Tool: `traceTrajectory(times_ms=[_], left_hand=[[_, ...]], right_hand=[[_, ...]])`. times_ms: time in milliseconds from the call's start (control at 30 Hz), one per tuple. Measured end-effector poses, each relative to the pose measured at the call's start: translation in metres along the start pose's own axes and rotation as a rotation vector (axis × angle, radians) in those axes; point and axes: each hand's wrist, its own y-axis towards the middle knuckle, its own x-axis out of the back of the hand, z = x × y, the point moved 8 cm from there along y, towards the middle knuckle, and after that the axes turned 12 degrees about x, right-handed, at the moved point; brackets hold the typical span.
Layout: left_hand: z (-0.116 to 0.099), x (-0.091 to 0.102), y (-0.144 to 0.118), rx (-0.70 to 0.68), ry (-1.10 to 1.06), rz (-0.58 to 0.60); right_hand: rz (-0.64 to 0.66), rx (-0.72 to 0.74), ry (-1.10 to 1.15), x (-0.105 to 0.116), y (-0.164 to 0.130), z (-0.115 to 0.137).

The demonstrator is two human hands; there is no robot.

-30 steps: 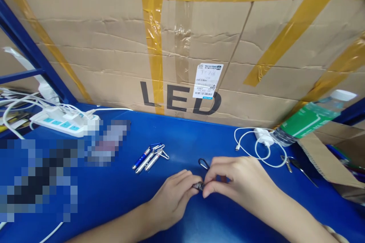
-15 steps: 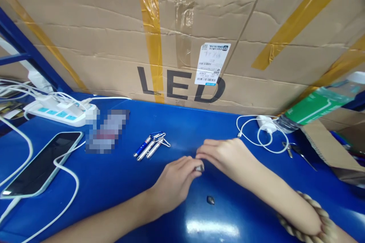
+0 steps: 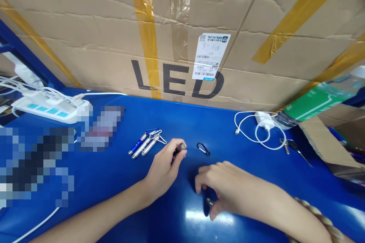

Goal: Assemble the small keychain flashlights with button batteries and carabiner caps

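Note:
My left hand (image 3: 165, 169) is closed around a small dark penlight (image 3: 181, 147), its metallic end showing between thumb and fingers. The rest of it is hidden in the grip. My right hand (image 3: 221, 182) is low over the table, thumb and fingers apart, around a small dark, shiny piece (image 3: 210, 202). That piece lies on the blue table close to my thumb; its kind is hard to make out. A black carabiner clip (image 3: 203, 149) lies beyond my hands. Left of it, a blue penlight (image 3: 138, 144) rests beside silver penlights (image 3: 142, 147) with clips.
A large cardboard box (image 3: 108, 38) walls off the back. Left are a white power strip (image 3: 48, 112), cables and blurred-out items. Right are a charger (image 3: 264, 120) with its white cable, keys (image 3: 286, 146), a green-labelled bottle (image 3: 313, 102) and an open carton (image 3: 330, 144).
My hands have separated. The left moved slightly left and up with the penlight; the right came down to the dark piece and spread its fingers. The carabiner now shows on the table.

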Motion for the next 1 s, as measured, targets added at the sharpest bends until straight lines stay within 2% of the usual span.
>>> traceTrajectory(times_ms=[167,367,533,667,800,1000], left_hand=[[-0.004,0.003,0.003,-0.036,0.009,-0.013],[-0.006,0.004,0.003,-0.050,0.024,0.005],[-0.010,0.000,-0.002,-0.063,0.005,0.049],[-0.012,-0.004,-0.005,-0.081,-0.004,0.091],[-0.012,-0.003,-0.005,-0.072,-0.002,0.081],[-0.013,0.000,-0.005,-0.071,0.008,0.048]], right_hand=[[-0.038,0.031,0.028,0.000,0.005,-0.005],[-0.200,0.016,-0.006,0.017,0.008,-0.026],[-0.152,-0.055,0.017,0.019,0.014,-0.036],[-0.162,-0.072,0.015,0.023,0.016,-0.036],[-0.175,-0.142,0.021,0.023,0.014,-0.041],[-0.213,-0.080,0.045,0.021,0.013,-0.043]])
